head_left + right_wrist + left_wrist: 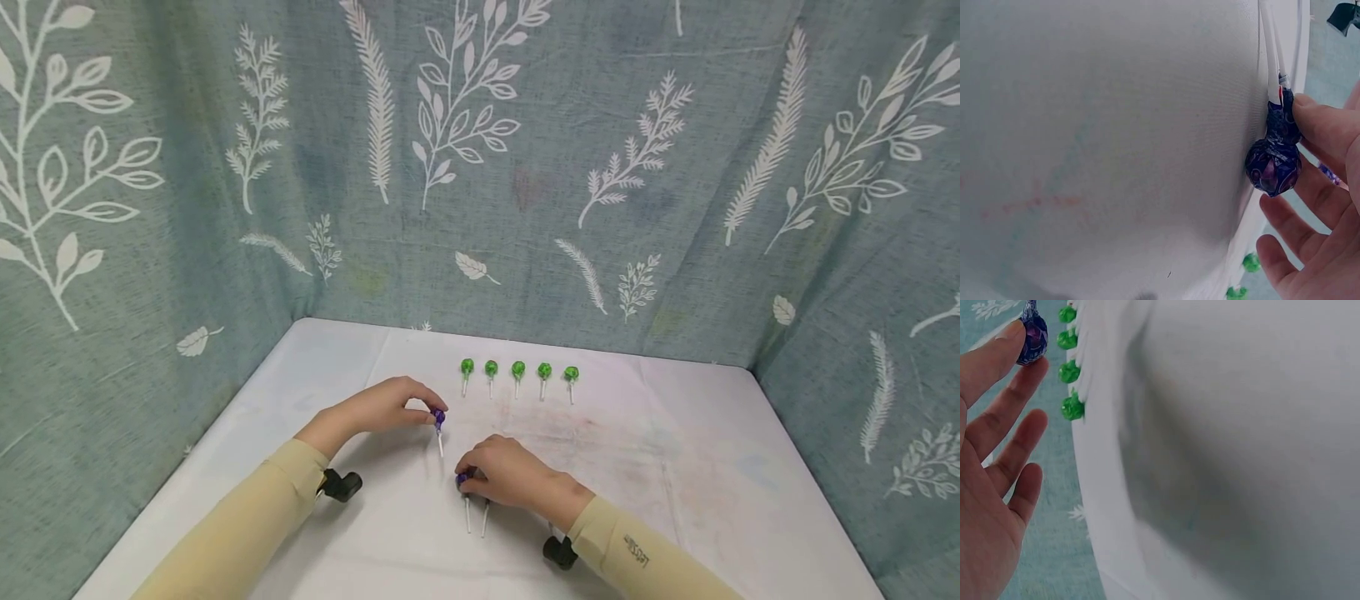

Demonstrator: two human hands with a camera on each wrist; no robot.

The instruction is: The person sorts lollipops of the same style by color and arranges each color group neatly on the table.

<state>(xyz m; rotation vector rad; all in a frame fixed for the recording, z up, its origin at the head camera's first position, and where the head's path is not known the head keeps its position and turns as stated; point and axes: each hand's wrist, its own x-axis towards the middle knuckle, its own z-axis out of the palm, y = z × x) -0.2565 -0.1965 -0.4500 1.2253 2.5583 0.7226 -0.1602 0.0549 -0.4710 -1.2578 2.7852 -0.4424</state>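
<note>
My left hand (386, 405) pinches a purple-wrapped lollipop (439, 416) by its head between thumb and index finger, its white stick pointing toward me. In the left wrist view the other fingers are spread beside the lollipop head (1034, 340). Nearer to me, my right hand (512, 473) holds a purple lollipop (1274, 166) with thumb and fingers at its wrapped neck. Two white sticks extend from under this hand in the head view; the second stick (485, 518) belongs to a lollipop whose head is mostly hidden.
Several green lollipops (518, 368) lie in a side-by-side row at the back of the white table (697, 433), sticks toward me. A grey-green leaf-patterned curtain (517, 167) borders the table at the back and both sides. Each wrist carries a small black camera (342, 485).
</note>
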